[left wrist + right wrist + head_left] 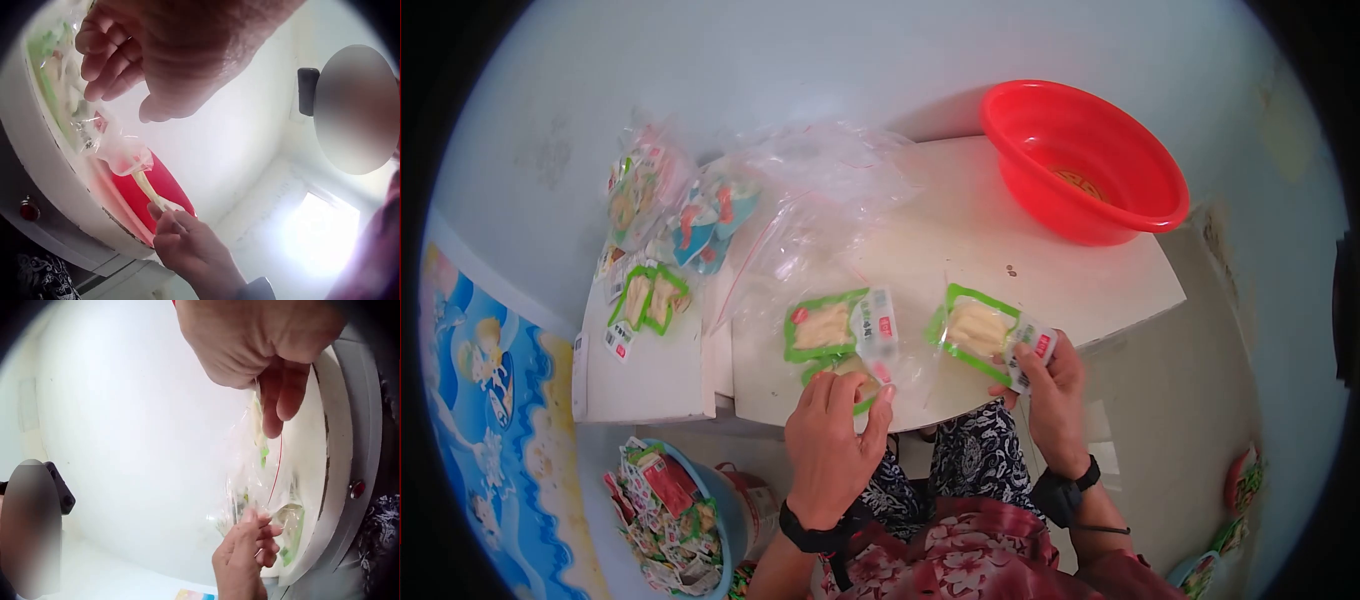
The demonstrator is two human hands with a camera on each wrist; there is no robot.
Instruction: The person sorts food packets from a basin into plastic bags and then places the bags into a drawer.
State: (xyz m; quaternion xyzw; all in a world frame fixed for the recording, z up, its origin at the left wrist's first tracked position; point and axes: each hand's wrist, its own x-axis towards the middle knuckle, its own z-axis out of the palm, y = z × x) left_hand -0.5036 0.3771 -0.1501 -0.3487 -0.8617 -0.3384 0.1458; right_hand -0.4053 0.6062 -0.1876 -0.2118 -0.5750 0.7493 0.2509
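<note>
My right hand (pixel 1055 400) pinches a green-edged food packet (pixel 980 325) by its white printed end, between thumb and fingers. Pale pieces show through its clear window. The left hand (pixel 835 440) is over the table's near edge, fingers loosely bent and thumb apart, with nothing between them in the left wrist view. Its fingertips overlap a lower packet (pixel 863 378) in the head view. Another such packet (pixel 825 328) lies just above, partly covering the lower one. A clear zip bag (pixel 785 250) with a red line spreads beside and behind these packets.
A red basin (pixel 1090 160) stands at the table's back right. Filled bags (pixel 640 195) and two small green-edged packets (pixel 650 298) sit on the left surface. Below, a blue bucket (pixel 720 520) holds many packets. The white table's (pixel 1100 290) curved front edge is near my lap.
</note>
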